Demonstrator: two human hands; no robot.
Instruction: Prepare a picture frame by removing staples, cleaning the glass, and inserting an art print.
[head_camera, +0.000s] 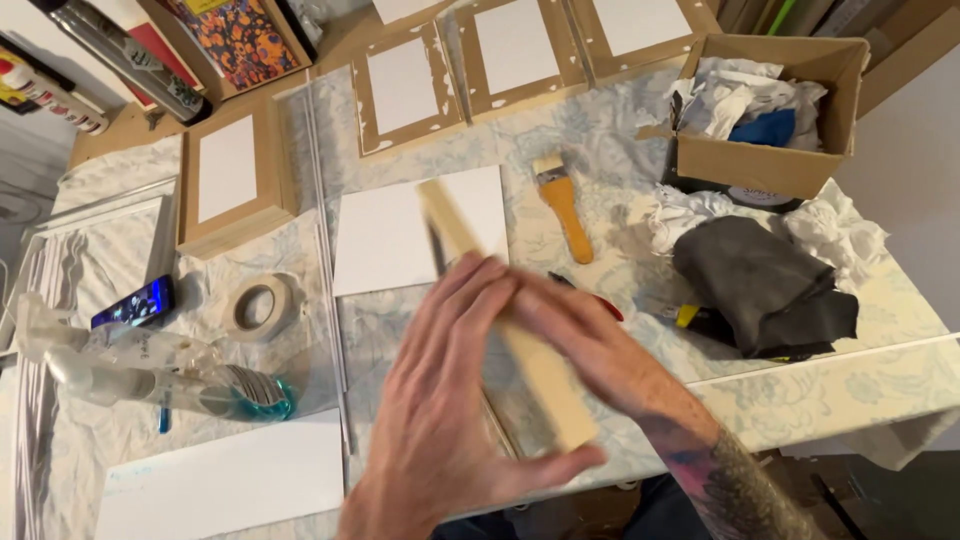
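A cloth-covered work table (600, 140) fills the view, with a cardboard box (770, 165) of rags far right and a dark cloth (760, 285) beside it. Near centre, the left hand (440, 400) and right hand (590, 340), blurred, clamp their fingers around a long pale wooden frame piece (545, 385) held edge-up. A paintbrush (562, 205) lies beyond; a tape roll (262, 305) sits left.
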